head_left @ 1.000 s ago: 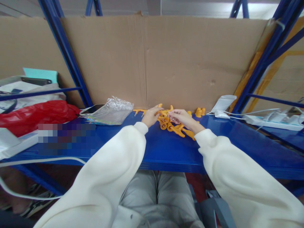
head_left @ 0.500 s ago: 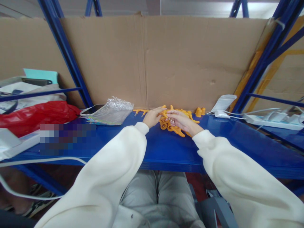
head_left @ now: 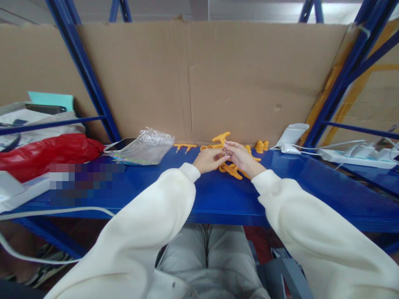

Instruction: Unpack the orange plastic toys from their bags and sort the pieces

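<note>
Above the blue tabletop, my right hand [head_left: 241, 157] pinches an orange T-handled corkscrew [head_left: 221, 138], its handle sticking up past the fingertips. Below the handle a shiny metal coil shows between the two hands. My left hand [head_left: 209, 161] is closed around the lower end of that coil, and its fingertips partly hide it. Just under and behind the hands lies a pile of orange plastic parts [head_left: 232, 170], some with T-shaped handles and some with round openings. Two more orange T-handled pieces [head_left: 186, 146] with metal ends lie left of the hands.
Orange cup-shaped parts [head_left: 259, 146] stand to the right, near the cardboard wall [head_left: 249, 83]. A clear plastic bag [head_left: 146, 148] lies at left, beyond it a red bag [head_left: 52, 153]. White cables and a power strip [head_left: 358, 159] are at right. Blue posts frame both sides.
The corkscrew has risen out of the pile, its handle now standing above the fingers. My left hand has shifted right and slightly down, onto the coil beside my right hand.
</note>
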`<action>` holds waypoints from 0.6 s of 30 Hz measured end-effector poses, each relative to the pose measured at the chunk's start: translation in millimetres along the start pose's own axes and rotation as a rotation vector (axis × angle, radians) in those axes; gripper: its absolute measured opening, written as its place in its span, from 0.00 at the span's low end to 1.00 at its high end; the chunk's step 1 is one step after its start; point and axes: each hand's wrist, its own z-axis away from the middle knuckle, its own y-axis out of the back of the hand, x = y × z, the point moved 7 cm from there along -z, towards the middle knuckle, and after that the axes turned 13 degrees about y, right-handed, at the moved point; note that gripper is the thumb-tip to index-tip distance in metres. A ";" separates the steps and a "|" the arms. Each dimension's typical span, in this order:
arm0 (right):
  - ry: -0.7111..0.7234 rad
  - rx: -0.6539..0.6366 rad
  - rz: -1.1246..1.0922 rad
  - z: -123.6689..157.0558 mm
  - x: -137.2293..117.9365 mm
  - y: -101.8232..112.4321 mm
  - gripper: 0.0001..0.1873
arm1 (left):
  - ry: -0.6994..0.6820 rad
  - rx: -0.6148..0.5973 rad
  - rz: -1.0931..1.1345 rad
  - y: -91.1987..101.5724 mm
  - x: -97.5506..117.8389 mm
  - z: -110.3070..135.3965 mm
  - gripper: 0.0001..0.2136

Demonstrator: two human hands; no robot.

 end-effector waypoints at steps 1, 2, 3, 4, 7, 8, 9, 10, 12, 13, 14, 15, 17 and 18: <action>0.007 0.006 0.002 -0.6 0.1 0.5 0.15 | 0.029 0.006 0.038 -0.8 -0.9 -0.3 0.07; 0.013 0.013 0.004 -1.1 0.3 1.1 0.15 | 0.056 0.016 0.082 -1.1 -1.9 -0.8 0.06; 0.015 0.018 0.004 -1.5 0.6 1.6 0.14 | 0.086 0.019 0.134 -1.5 -3.1 -1.3 0.06; 0.014 0.020 0.005 -1.8 1.1 1.9 0.14 | 0.123 0.011 0.195 -2.6 -4.8 -1.8 0.06; -0.002 0.021 0.016 -1.2 2.0 2.7 0.14 | 0.275 -0.092 0.414 -11.6 -12.1 -2.3 0.07; -0.004 0.024 0.018 -0.7 1.4 2.9 0.14 | 0.323 -0.132 0.488 -15.3 -14.1 -1.9 0.08; -0.007 0.024 0.017 0.0 0.6 2.9 0.13 | 0.362 -0.162 0.555 -18.3 -15.6 -1.5 0.09; -0.010 0.021 0.015 0.7 -0.5 2.6 0.13 | 0.390 -0.175 0.612 -19.8 -16.7 -1.3 0.09; -0.026 -0.005 0.014 2.3 -2.6 1.0 0.10 | 0.431 -0.155 0.701 -18.9 -19.5 -2.1 0.10; -0.039 -0.021 0.019 3.0 -3.5 0.2 0.08 | 0.453 -0.130 0.737 -16.9 -21.7 -2.8 0.10; -0.053 -0.034 0.027 3.7 -4.2 -0.2 0.06 | 0.479 -0.097 0.768 -14.2 -24.6 -3.6 0.10; -0.061 -0.037 0.038 4.1 -5.1 0.1 0.04 | 0.510 -0.059 0.796 -10.7 -28.4 -4.4 0.08; -0.062 -0.019 0.069 4.4 -7.0 2.5 0.02 | 0.578 0.025 0.828 -2.4 -38.4 -5.8 0.06; -0.059 -0.007 0.088 4.4 -7.7 3.9 0.03 | 0.614 0.070 0.829 2.4 -45.0 -6.2 0.05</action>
